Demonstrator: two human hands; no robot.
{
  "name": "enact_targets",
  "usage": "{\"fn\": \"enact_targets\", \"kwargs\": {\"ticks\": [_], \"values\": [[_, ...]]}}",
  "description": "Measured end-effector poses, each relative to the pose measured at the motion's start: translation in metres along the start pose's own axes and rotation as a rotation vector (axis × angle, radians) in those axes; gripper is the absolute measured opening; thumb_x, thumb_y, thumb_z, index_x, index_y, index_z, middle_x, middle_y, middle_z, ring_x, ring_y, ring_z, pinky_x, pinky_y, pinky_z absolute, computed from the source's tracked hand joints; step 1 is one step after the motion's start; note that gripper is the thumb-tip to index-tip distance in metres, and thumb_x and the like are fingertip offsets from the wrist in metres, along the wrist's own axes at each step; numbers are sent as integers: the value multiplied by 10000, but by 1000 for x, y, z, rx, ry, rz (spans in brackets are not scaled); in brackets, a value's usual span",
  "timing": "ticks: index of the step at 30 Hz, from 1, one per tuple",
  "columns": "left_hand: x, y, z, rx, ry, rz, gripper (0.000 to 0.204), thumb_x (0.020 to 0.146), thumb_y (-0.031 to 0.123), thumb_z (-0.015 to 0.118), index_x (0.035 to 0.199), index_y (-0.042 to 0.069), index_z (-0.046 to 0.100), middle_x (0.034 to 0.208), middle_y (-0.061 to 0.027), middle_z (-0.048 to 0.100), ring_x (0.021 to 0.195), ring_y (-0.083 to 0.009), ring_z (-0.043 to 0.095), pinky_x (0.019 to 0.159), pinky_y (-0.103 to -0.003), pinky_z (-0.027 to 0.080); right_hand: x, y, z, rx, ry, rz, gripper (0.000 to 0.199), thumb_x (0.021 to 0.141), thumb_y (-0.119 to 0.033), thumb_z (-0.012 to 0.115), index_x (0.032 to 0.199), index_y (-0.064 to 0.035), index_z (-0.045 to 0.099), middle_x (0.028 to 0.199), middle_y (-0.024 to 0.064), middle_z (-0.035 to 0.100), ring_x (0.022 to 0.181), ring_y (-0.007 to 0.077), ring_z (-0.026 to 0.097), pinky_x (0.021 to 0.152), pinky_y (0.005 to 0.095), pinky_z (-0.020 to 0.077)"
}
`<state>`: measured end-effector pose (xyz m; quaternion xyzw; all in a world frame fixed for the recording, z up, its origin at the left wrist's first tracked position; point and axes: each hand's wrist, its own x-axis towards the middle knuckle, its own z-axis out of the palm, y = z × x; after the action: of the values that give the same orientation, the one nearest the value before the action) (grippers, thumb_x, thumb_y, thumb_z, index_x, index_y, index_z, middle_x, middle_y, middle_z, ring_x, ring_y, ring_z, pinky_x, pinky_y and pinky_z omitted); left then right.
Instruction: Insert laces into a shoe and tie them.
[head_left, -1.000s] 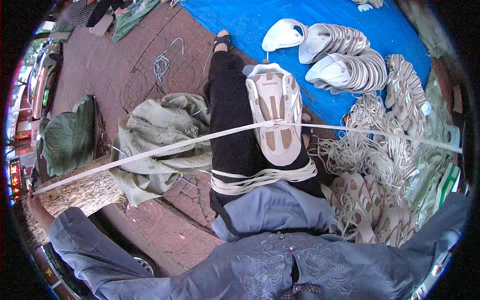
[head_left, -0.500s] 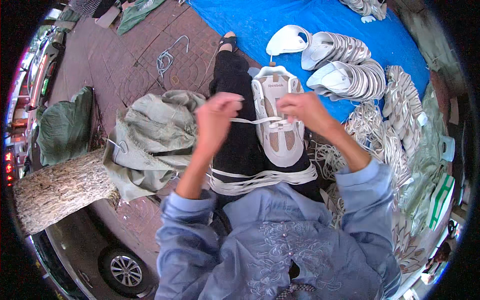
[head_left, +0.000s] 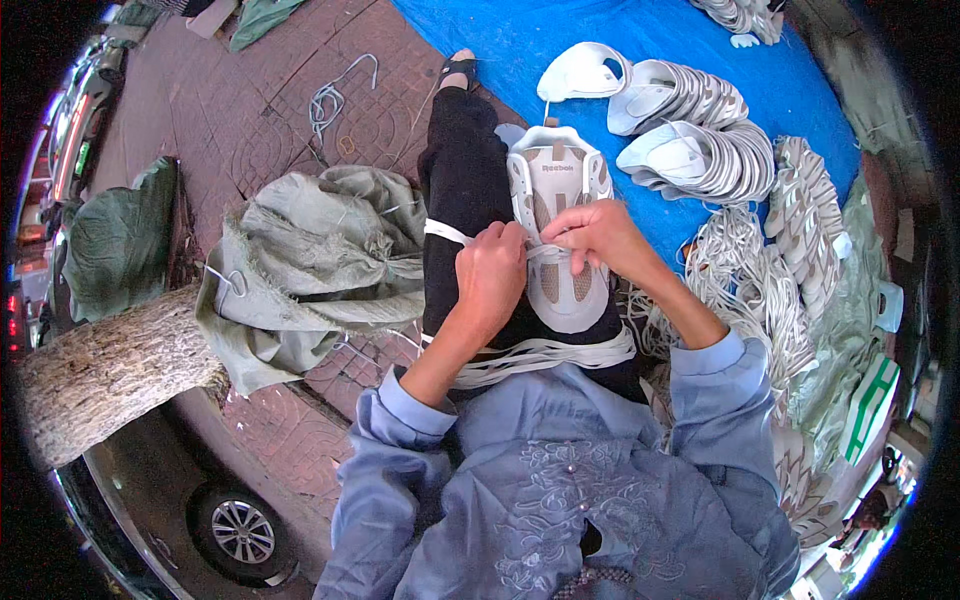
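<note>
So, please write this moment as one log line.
left hand: grips lace; right hand: grips lace; upper: on thighs; lace bundle: across thighs; stacked uppers: on blue sheet

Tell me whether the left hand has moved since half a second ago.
Yes: the left hand has moved right, farther from the trunk and in to the shoe upper.

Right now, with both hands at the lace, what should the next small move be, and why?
Perhaps thread the lace one row farther up the shoe upper: the left hand and right hand are close together over its lower lacing, and the tongue above them shows no lace across it.
</note>
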<state>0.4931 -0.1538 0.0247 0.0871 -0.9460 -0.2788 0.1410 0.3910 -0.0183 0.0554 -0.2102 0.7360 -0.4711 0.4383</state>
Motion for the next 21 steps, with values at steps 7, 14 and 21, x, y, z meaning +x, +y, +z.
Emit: {"fn": "enact_targets", "kwargs": {"ticks": [7,14,21], "values": [[-7,-2,11,23,27,111,92,682,22,528,762,48,491,660,-105,509,583,-277,530,485,-364,429,1,11,0,105,-9,0,152,743,-72,521,828,8,617,665,47,602,506,69,560,392,167,359],[3,1,13,216,12,337,160,607,28,525,743,33,442,609,-76,453,564,-216,512,439,-305,438,-13,22,-5,344,113,-78,177,733,-53,494,870,10,588,798,71,609,620,105,585,489,197,429],[15,10,5,471,-122,518,143,624,61,520,742,0,468,573,-61,471,514,-178,515,400,-261,434,-16,33,-26,-521,275,-536,110,712,-111,550,800,-89,613,711,67,618,610,156,600,504,263,453]]}}
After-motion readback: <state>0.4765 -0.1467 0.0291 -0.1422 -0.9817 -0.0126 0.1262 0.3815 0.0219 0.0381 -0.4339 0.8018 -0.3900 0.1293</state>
